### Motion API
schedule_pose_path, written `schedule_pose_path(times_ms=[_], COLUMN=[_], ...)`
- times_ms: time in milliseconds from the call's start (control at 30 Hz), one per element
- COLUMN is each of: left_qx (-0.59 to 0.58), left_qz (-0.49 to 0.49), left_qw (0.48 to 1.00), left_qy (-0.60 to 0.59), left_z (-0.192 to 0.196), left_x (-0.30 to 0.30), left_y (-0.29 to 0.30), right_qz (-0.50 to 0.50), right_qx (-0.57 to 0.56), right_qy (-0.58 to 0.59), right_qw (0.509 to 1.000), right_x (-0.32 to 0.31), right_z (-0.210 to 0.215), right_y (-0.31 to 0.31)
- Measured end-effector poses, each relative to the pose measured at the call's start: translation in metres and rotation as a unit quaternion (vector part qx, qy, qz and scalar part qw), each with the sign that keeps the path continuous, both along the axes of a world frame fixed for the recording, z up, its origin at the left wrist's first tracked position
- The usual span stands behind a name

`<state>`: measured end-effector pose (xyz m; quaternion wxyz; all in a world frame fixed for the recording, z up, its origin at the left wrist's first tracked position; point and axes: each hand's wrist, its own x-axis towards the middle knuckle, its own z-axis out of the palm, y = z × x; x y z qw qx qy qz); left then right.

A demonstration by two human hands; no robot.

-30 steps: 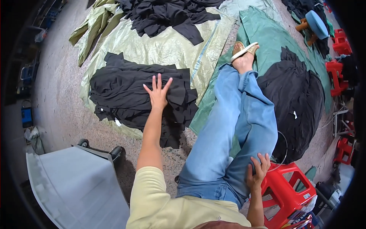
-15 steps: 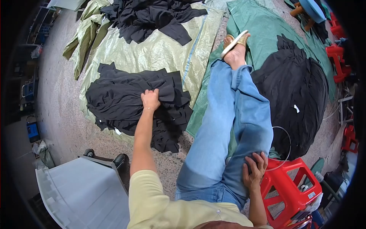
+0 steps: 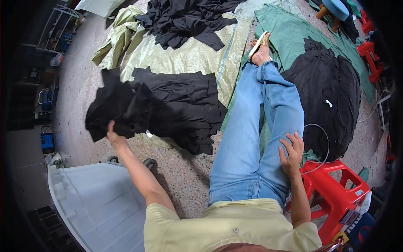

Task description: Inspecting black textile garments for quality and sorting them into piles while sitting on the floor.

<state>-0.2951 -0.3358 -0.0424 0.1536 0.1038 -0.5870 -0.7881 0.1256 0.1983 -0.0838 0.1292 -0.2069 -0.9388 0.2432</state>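
My left hand [image 3: 116, 137] is at the near edge of a dark bundle of black fabric [image 3: 115, 105], which is blurred and lifted at the left end of the pile; its fingers look closed on the cloth. Beside it, a layered stack of black fabric pieces [image 3: 180, 98] lies on the pale yellow sheet, its right edges staggered. My right hand [image 3: 292, 154] rests on my thigh in blue jeans [image 3: 239, 138], fingers spread and holding nothing.
A grey-white bin [image 3: 100, 201] on wheels stands at lower left. Another black fabric heap [image 3: 184, 21] lies at the far end of the yellow sheet [image 3: 155, 59]. To the right are a black fabric mound [image 3: 331, 96] on a green sheet [image 3: 279, 31] and a red stool [image 3: 331, 180].
My left hand has moved left and nearer, from the middle of the stack, carrying a bundle of black fabric with it. My right hand stays on my thigh. The view has shifted slightly.
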Motion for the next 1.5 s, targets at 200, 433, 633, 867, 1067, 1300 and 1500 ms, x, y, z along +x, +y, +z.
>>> schedule_pose_path(times_ms=[200,433,633,867,1067,1300,1500], left_qx=[-0.025,-0.1,-0.283,-0.526,-0.49,-0.524,-0.549], left_qz=[0.057,-0.019,-0.508,-0.613,-0.476,-0.345,-0.342], left_qw=[0.987,0.974,0.742,0.434,0.642,0.748,0.728], left_qy=[0.151,0.202,0.334,0.399,0.348,0.216,0.229], left_z=[0.132,0.184,0.124,0.023,0.018,0.025,0.02], left_x=[0.037,0.135,0.265,0.322,0.296,0.278,0.284], left_y=[-0.017,0.132,0.369,0.397,0.326,0.276,0.278], right_qz=[0.038,-0.047,-0.243,-0.506,-0.4,-0.267,0.01], right_qx=[-0.009,-0.131,0.011,-0.117,-0.259,-0.199,-0.124], right_qy=[0.021,0.145,0.209,0.206,0.26,0.187,-0.027], right_qw=[0.999,0.98,0.947,0.83,0.84,0.924,0.992], right_x=[-0.004,0.014,0.093,0.219,0.184,0.09,0.037], right_z=[0.007,0.014,0.02,-0.006,-0.018,-0.018,-0.023], right_y=[-0.012,-0.014,0.032,0.049,0.041,0.08,0.118])
